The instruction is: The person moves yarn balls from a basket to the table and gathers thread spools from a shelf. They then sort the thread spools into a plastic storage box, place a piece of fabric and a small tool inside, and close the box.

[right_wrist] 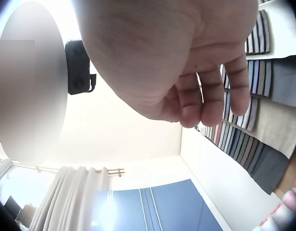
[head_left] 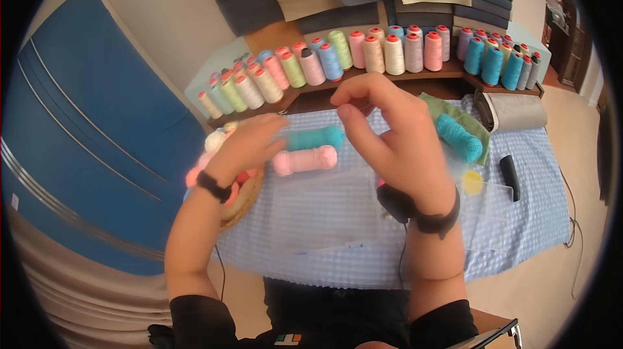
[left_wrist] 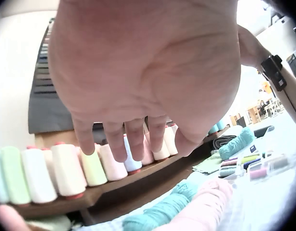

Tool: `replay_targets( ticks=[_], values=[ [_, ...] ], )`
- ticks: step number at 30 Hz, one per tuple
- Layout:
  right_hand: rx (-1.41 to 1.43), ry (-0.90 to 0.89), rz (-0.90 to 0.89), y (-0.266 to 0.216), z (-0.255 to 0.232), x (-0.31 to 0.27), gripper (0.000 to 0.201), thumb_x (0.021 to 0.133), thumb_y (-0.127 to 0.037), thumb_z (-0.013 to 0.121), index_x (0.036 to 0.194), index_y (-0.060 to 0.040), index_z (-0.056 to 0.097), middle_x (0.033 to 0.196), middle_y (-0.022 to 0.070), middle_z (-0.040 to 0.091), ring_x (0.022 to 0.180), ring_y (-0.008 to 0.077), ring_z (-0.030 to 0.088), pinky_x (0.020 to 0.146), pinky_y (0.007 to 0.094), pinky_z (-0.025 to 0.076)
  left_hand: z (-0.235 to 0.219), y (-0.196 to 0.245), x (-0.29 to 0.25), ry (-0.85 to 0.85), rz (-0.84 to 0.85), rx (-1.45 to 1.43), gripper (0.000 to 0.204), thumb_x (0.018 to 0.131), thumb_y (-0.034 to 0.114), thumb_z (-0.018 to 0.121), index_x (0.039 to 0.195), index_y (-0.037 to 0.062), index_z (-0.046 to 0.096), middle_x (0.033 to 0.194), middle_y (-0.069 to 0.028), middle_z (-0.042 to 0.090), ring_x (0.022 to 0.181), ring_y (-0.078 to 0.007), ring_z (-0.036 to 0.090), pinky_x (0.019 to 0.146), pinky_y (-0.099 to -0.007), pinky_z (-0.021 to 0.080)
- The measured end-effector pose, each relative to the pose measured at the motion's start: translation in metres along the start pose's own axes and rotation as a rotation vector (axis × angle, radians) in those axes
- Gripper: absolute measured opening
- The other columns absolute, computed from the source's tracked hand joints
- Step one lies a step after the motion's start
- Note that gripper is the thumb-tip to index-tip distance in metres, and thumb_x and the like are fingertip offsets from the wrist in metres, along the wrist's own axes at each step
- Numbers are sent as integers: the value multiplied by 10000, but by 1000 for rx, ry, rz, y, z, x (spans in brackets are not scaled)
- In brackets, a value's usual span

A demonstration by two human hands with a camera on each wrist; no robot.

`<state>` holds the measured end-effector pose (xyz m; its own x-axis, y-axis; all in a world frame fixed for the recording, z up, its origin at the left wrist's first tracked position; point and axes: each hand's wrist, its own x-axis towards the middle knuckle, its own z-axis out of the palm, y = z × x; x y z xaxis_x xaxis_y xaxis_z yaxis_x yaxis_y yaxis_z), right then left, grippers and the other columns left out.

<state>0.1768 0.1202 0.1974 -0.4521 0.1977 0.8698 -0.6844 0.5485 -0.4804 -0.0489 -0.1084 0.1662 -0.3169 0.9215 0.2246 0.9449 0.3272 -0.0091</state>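
Note:
My left hand (head_left: pixel 250 143) hovers palm down at the near side of two yarn skeins, its fingers stretched out and holding nothing. One skein is teal (head_left: pixel 313 138); the pink skein (head_left: pixel 305 160) lies just in front of it. Below my left wrist stands a wicker basket (head_left: pixel 252 201) with pink and white balls of yarn, partly hidden by the arm. My right hand (head_left: pixel 405 138) is raised over the table, thumb and fingers loosely bent with a gap between them. Nothing shows in its grasp in the right wrist view. A second teal skein (head_left: pixel 459 138) lies beyond it on green cloth.
Cones of thread (head_left: pixel 394 56) line a wooden shelf (head_left: pixel 383 81) at the back. A clear case (left_wrist: pixel 268 171) of coloured spools sits at the right. A black handheld object (head_left: pixel 509 178) and a grey fabric roll (head_left: pixel 516 111) lie on the checked tablecloth (head_left: pixel 532 180).

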Motion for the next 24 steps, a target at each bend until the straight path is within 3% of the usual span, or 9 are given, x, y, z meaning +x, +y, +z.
replay_targets(
  ticks=[3, 6, 7, 10, 13, 16, 19, 22, 24],
  values=[
    [-62, -24, 23, -6, 1, 0, 116, 933, 18, 700, 1049, 16, 694, 943, 78, 731, 841, 170, 683, 808, 305, 547, -31, -15, -45, -78, -178, 6, 385, 981, 168, 675, 1350, 65, 646, 1344, -160, 663, 1216, -380, 630, 1045, -464, 511],
    [-61, -31, 13, -8, 5, 1, 116, 918, 16, 698, 1034, 18, 695, 926, 77, 729, 829, 168, 675, 801, 309, 541, -36, -39, -88, -78, -348, 39, 388, 965, 128, 666, 1348, 67, 654, 1300, -148, 668, 1191, -382, 629, 1033, -463, 513],
    [-54, -14, 2, -7, 8, 1, 84, 923, -31, 710, 1006, -23, 696, 894, 101, 711, 789, 246, 681, 739, 360, 557, -34, -47, -101, -66, -333, 85, 372, 935, 157, 668, 1294, 59, 685, 1220, -143, 700, 1138, -382, 648, 970, -481, 532],
    [-76, -56, 62, -10, 9, 0, 90, 920, -33, 713, 1008, -24, 697, 888, 102, 705, 788, 245, 678, 743, 353, 555, -26, -59, -125, -25, -350, 122, 368, 918, 132, 669, 1279, 63, 685, 1207, -138, 703, 1138, -378, 652, 954, -481, 537],
    [-100, -61, 66, -12, 11, -2, 74, 934, -53, 718, 992, -14, 695, 878, 91, 694, 791, 211, 687, 744, 334, 551, -17, -58, -114, -161, -419, 88, 468, 904, 90, 688, 1371, 74, 658, 1406, -128, 640, 1283, -362, 606, 1065, -465, 509],
    [-78, 85, -81, -7, 9, -2, 66, 971, -40, 684, 1016, 6, 675, 858, 80, 675, 747, 159, 650, 728, 299, 537, 25, -91, -110, -128, -243, 128, 527, 877, 80, 697, 1399, 53, 638, 1462, -121, 624, 1357, -353, 576, 1082, -456, 502],
    [194, 381, -171, -2, -10, -9, 73, 1004, -15, 629, 1066, 23, 636, 862, 82, 664, 715, 114, 590, 689, 269, 507, 30, -85, -99, -135, -176, 189, 537, 871, 43, 666, 1407, 61, 635, 1497, -115, 613, 1417, -314, 545, 1111, -442, 476],
    [448, 409, -316, -9, -29, -3, 115, 1018, -40, 606, 1111, 22, 580, 859, 78, 656, 705, 96, 550, 659, 266, 472, 37, -82, -83, -120, -96, 289, 471, 857, 40, 658, 1324, 94, 667, 1391, -81, 644, 1363, -285, 567, 1120, -447, 461],
    [404, 423, -299, -15, -29, -6, 122, 1021, -52, 610, 1112, 23, 577, 858, 78, 655, 699, 94, 548, 663, 262, 471, 40, -82, -79, -87, -33, 389, 421, 853, 56, 670, 1271, 104, 682, 1323, -65, 654, 1324, -281, 577, 1120, -453, 460]
  ],
)
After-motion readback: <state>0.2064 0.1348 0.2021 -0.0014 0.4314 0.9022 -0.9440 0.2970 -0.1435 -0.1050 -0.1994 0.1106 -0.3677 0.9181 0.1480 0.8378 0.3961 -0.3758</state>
